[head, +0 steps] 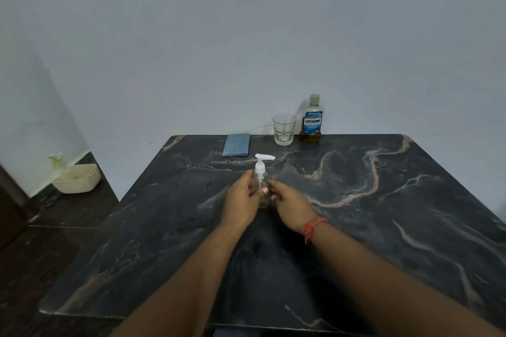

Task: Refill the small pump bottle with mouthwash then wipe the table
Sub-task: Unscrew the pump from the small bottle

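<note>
Small clear pump bottle (pixel 260 180) w/ white pump head stands upright mid-table on dark marble table (pixel 383 213), between both hands. Left hand (pixel 242 200) grips its side, fingers curled round it, thumb on the front. Right hand (pixel 291 206) just beside bottle, fingers loosely bent; can't tell if touching. Mouthwash bottle (pixel 310 119), capped, at far edge next to glass (pixel 284 129); folded blue cloth (pixel 236 144) left of glass.
</note>
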A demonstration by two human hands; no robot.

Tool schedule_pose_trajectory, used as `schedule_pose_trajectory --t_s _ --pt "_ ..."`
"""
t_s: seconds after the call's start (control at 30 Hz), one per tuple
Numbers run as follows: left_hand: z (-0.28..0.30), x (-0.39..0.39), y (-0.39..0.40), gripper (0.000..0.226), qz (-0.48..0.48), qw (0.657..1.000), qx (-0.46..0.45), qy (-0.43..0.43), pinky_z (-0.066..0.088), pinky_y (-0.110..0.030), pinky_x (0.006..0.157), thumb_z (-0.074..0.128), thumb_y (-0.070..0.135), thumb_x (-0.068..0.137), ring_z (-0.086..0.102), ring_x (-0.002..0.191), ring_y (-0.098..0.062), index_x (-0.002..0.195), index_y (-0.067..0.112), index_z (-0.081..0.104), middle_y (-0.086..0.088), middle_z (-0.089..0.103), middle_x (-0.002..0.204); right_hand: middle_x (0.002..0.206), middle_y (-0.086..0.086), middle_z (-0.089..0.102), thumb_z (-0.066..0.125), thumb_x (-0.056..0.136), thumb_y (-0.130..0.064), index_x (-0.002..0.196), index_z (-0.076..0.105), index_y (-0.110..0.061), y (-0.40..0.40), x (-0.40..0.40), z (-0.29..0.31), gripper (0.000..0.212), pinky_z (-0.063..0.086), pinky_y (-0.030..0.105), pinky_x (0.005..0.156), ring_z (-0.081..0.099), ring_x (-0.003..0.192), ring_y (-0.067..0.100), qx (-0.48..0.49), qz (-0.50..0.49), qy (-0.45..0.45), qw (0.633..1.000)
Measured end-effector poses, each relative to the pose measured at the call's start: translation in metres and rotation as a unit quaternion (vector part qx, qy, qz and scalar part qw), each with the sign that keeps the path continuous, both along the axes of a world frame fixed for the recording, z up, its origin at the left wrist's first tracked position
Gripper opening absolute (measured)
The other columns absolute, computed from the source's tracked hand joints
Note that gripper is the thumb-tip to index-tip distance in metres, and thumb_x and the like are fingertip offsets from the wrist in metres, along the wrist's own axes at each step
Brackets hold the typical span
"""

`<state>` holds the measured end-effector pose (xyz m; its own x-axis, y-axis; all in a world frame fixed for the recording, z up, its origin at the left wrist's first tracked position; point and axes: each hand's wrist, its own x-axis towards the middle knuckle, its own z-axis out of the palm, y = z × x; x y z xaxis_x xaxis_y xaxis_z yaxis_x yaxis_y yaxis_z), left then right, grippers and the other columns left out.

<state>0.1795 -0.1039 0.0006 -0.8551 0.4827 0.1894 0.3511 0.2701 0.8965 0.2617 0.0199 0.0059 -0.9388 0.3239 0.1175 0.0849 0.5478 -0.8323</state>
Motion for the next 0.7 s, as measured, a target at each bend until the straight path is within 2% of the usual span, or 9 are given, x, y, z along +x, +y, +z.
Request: schedule_pose_trajectory --t_s 0.07,0.17,0.3,0.4,0.47,0.57,0.7 --pt "0.0 0.003 0.0 0.054 -0.001 1.0 0.006 0.001 0.055 -0.035 0.095 0.073 0.015 0.089 0.067 0.106 -0.006 0.138 0.017 0.052 0.004 0.069 0.118 0.125 -0.001 0.063 0.049 0.096 -0.005 0.135 0.054 -0.018 0.001 0.003 0.008 0.041 0.038 0.012 0.089 0.056 0.108 0.006 -0.003 -0.014 0.013 1.0" --pt "-0.002 0.004 0.002 0.043 0.002 1.0 0.018 -0.004 0.056 -0.034 0.092 0.072 0.012 0.089 0.067 0.101 -0.005 0.129 0.019 0.057 0.006 0.07 0.11 0.131 0.002 0.059 0.054 0.097 -0.013 0.135 0.052 -0.013 0.003 0.001 0.027 0.038 0.043 0.025 0.101 0.055 0.12 0.014 -0.037 -0.061 0.056 0.996" --pt "-0.003 0.002 0.002 0.035 -0.017 0.999 0.026 -0.018 0.059 -0.031 0.08 0.07 0.011 0.091 0.07 0.095 -0.007 0.115 0.032 0.059 0.008 0.073 0.101 0.119 -0.001 0.062 0.066 0.09 -0.026 0.123 0.061 -0.016 0.003 -0.006 0.046 0.034 0.051 0.036 0.096 0.058 0.109 0.012 -0.02 -0.063 0.062 0.996" --pt "0.001 0.002 0.002 0.041 -0.029 0.999 0.019 -0.014 0.056 -0.019 0.071 0.07 0.014 0.091 0.069 0.094 0.0 0.113 0.045 0.057 0.013 0.072 0.101 0.115 -0.001 0.062 0.072 0.085 -0.031 0.12 0.064 -0.016 -0.002 -0.012 0.049 0.038 0.051 0.035 0.093 0.06 0.104 0.011 0.002 -0.065 0.055 0.996" --pt "0.002 0.001 0.001 0.041 -0.032 0.999 0.011 -0.008 0.053 -0.012 0.067 0.07 0.016 0.091 0.066 0.093 0.007 0.118 0.044 0.057 0.017 0.071 0.101 0.108 -0.002 0.063 0.074 0.082 -0.034 0.114 0.065 -0.016 -0.005 -0.018 0.049 0.038 0.051 0.03 0.087 0.059 0.098 0.01 0.004 -0.091 0.06 0.994" --pt "0.001 -0.002 -0.002 0.044 -0.034 0.999 0.007 -0.015 0.052 -0.011 0.068 0.071 0.017 0.091 0.067 0.094 0.006 0.121 0.046 0.055 0.017 0.071 0.104 0.096 -0.004 0.064 0.077 0.08 -0.035 0.102 0.066 -0.018 -0.008 -0.024 0.049 0.03 0.051 0.027 0.079 0.06 0.089 0.009 -0.013 -0.12 0.069 0.99" --pt "0.001 -0.005 -0.002 0.038 -0.024 1.0 -0.011 0.007 0.049 -0.007 0.065 0.073 0.023 0.089 0.066 0.089 0.008 0.113 0.047 0.056 0.017 0.071 0.097 0.096 -0.001 0.068 0.078 0.079 -0.028 0.103 0.069 -0.014 -0.004 -0.025 0.049 0.029 0.053 0.028 0.081 0.063 0.09 0.011 -0.052 -0.103 0.084 0.99"
